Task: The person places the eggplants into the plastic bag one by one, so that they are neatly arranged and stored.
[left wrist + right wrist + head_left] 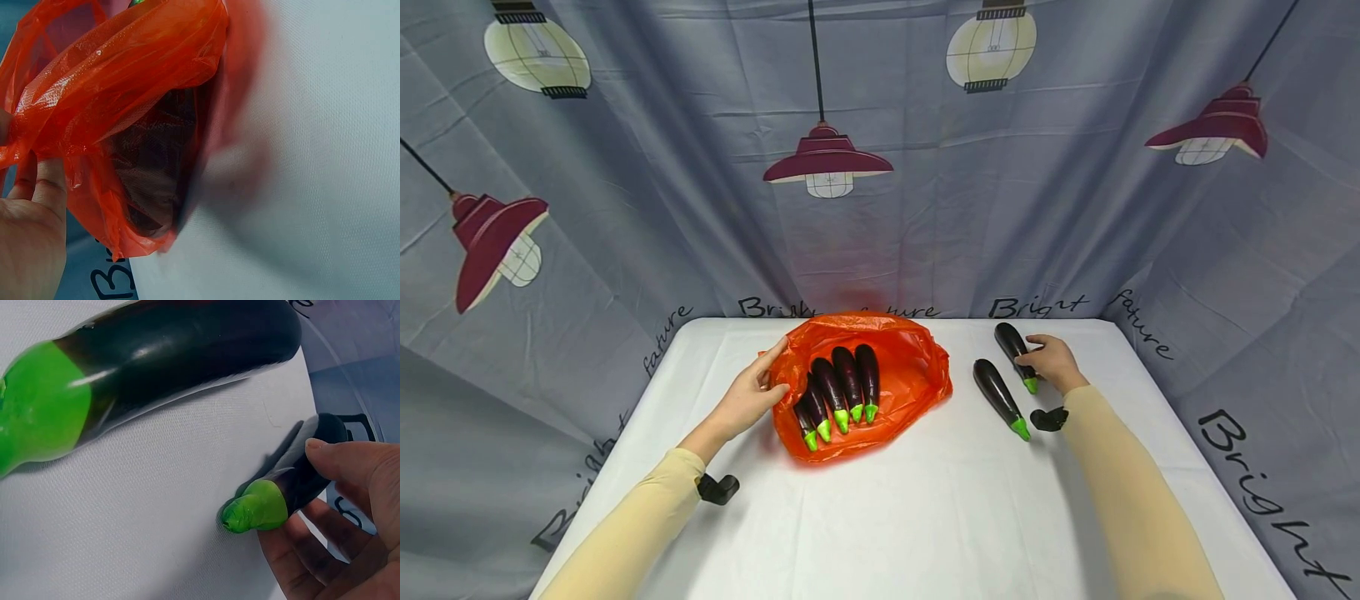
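An orange-red plastic bag (913, 375) lies with its mouth spread wide, several dark purple eggplants (829, 385) with green stem ends side by side in it. My left hand (741, 404) holds the bag's left rim; in the left wrist view the plastic (125, 94) passes between thumb and fingers. To the right of the bag, my right hand (1054, 363) grips the farther of two loose eggplants (1013, 342). Its thumb lies on top and the fingers reach round the other side in the right wrist view. The nearer loose eggplant (996, 392) lies beside it, untouched.
A white cloth-covered table (880, 525) carries everything. Behind and beside it hangs a grey-blue curtain (700, 208) printed with lamps and lettering. Black wrist cameras (718, 489) jut from both sleeves just above the tabletop.
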{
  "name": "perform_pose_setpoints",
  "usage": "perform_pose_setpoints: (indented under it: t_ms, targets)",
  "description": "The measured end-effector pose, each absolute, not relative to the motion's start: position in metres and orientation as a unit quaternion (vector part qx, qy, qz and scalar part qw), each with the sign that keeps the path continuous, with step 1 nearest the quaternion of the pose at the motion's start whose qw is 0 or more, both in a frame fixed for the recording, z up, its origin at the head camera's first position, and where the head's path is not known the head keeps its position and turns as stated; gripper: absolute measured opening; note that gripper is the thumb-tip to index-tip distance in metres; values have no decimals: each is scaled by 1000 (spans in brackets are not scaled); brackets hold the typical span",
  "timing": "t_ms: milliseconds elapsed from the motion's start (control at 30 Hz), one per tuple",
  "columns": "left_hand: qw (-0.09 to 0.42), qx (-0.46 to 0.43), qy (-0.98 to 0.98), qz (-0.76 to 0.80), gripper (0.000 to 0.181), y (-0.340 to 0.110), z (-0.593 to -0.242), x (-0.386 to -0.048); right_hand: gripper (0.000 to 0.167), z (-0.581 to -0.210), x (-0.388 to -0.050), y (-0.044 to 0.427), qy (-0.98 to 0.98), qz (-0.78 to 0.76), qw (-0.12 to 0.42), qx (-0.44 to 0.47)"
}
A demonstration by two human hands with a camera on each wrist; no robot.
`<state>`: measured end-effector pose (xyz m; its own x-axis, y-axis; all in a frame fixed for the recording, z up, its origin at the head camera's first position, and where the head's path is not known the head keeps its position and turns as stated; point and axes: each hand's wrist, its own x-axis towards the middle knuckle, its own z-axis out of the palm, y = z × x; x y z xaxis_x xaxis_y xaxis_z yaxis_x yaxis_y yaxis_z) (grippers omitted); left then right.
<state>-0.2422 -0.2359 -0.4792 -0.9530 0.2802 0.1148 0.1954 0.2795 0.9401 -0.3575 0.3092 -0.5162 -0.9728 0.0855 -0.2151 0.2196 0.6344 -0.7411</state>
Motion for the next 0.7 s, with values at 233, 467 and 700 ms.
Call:
perform_pose_setpoints:
  t_ms: [233,467,700]
  targets:
    - [38,142,809,569,80,-238,-481,-243,71,-513,-357,307,911,-395,91,79]
    - [36,140,810,569,80,-238,-481,-243,71,-509,-357,307,920,-372,100,67]
    - [39,135,803,579,79,-236,-480,-242,67,-504,-353,301,929,-353,94,59]
